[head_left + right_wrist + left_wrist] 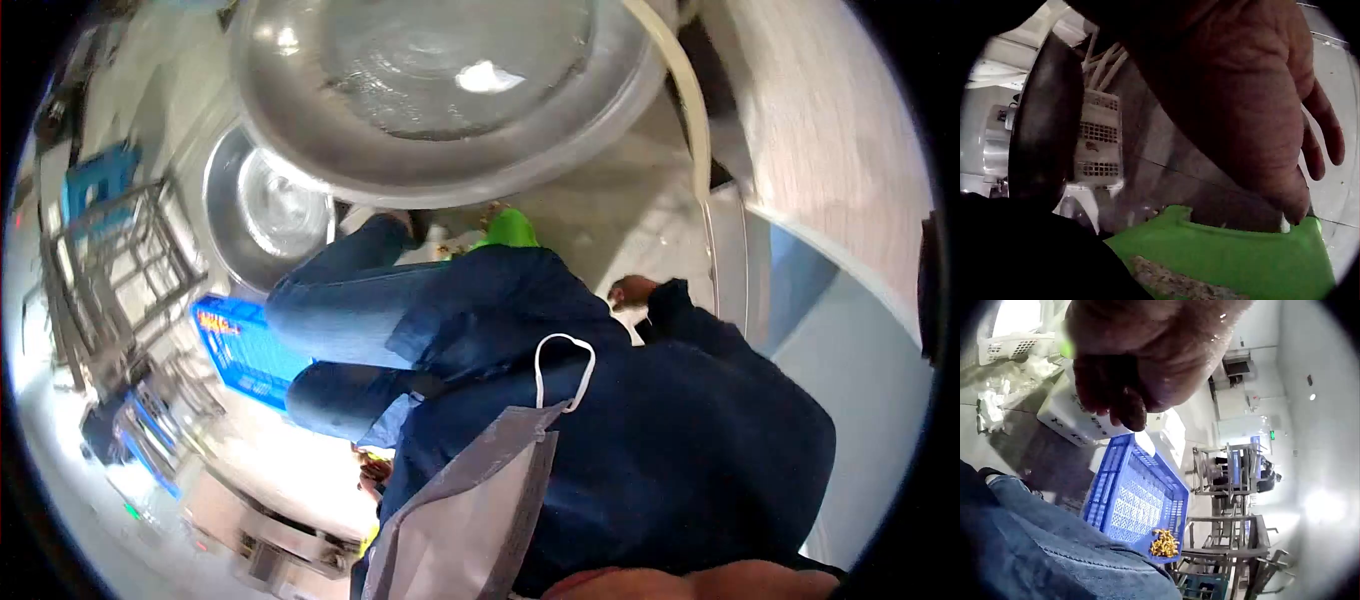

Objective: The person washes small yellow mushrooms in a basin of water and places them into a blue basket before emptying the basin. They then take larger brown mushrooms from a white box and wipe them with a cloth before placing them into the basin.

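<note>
Landmark: the large metal basin (420, 165), liquid inside it, bright glare on the surface.

Right hand (632, 290): on the wearer's side of the basin, off its near rim. Right wrist view: fingers relaxed and partly extended, spread slightly, thumb pointing down; no grip on anything seen. Nearest thing is the green item (512, 230), located just off the basin's near rim. In the wrist view the thumb tip overlaps its notched edge; contact cannot be confirmed. A speckled patch (1179, 281) shows along its lower part.

Left hand (1141, 356): well apart from the basin. Fingers loosely curled, hollow of the hand in shadow; no held object discernible. Skin appears wet. Nearest thing is the blue crate (1141, 487), which sits farther from the basin than the small metal basin (232, 240) does. Its slatted walls are visible, and a small heap of yellow-orange pieces (1164, 544) lies in 1 corner.

Small metal basin: just beside the large basin, partly overlapped by its rim in the head view.

Pale hose (695, 110): curves past the large basin on the right-hand side.

Grey face mask (470, 480): in front of the wearer's chest, well apart from the basin, with 1 white ear loop showing.
</note>
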`<state>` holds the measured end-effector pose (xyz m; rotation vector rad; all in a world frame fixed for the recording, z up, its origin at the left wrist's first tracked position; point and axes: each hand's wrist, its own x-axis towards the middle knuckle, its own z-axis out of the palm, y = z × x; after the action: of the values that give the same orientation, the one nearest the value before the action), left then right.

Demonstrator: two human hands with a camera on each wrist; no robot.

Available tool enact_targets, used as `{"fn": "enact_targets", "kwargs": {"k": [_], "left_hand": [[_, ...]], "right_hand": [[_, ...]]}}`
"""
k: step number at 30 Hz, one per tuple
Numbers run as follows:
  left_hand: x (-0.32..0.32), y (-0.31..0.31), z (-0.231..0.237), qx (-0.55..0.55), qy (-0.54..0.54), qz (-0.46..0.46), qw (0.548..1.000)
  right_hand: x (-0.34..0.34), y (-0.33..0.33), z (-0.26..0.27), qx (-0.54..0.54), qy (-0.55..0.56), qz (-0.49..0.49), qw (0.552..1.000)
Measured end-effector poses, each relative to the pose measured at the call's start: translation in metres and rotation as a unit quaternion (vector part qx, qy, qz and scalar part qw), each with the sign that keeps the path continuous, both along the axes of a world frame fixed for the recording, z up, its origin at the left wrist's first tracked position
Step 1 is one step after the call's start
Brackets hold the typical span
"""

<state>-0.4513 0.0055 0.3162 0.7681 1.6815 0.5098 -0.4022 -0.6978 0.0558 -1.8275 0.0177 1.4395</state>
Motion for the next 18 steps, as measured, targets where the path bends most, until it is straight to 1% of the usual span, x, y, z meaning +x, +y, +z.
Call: {"fn": "enact_targets", "kwargs": {"k": [2,4,6,7,8,9,10,11,12,13,14,18], "left_hand": [[-0.031,-0.01,-0.006,0.001,-0.01,0.046,0.999],[-0.071,-0.023,-0.015,-0.004,-0.018,0.094,0.995],[-0.103,-0.034,-0.039,-0.012,-0.03,0.139,0.99],[-0.133,-0.038,-0.056,-0.014,-0.073,0.118,0.99],[-0.138,-0.062,-0.051,-0.048,-0.11,0.087,0.989],[-0.138,-0.082,-0.049,-0.048,-0.089,0.145,0.984],[-0.142,-0.099,-0.05,-0.052,-0.067,0.201,0.976],[-0.144,-0.124,-0.052,-0.046,-0.089,0.218,0.971],[-0.152,-0.136,-0.058,-0.049,-0.071,0.231,0.969],[-0.14,-0.131,-0.082,-0.047,-0.061,0.258,0.963],[-0.139,-0.142,-0.088,-0.056,-0.062,0.285,0.955],[-0.138,-0.153,-0.1,-0.095,-0.072,0.313,0.942]], "right_hand": [[0.023,-0.014,-0.001,0.015,-0.006,0.043,0.999],[0.036,-0.028,0.019,0.04,-0.092,0.065,0.993],[0.078,-0.036,0.035,0.03,-0.013,0.073,0.997],[0.09,-0.035,0.043,-0.002,-0.033,0.117,0.993],[0.101,-0.037,0.043,-0.034,-0.056,0.161,0.985],[0.108,-0.044,0.041,0.077,-0.019,0.085,0.993],[0.124,-0.045,0.054,0.096,-0.026,0.091,0.991],[0.14,-0.046,0.066,0.115,-0.033,0.096,0.988],[0.162,-0.025,0.063,0.034,-0.027,0.216,0.975],[0.188,-0.002,0.064,-0.033,-0.019,0.348,0.937],[0.201,0.002,0.073,-0.058,-0.014,0.388,0.92],[0.235,0.027,0.106,-0.087,-0.01,0.4,0.912]]}}
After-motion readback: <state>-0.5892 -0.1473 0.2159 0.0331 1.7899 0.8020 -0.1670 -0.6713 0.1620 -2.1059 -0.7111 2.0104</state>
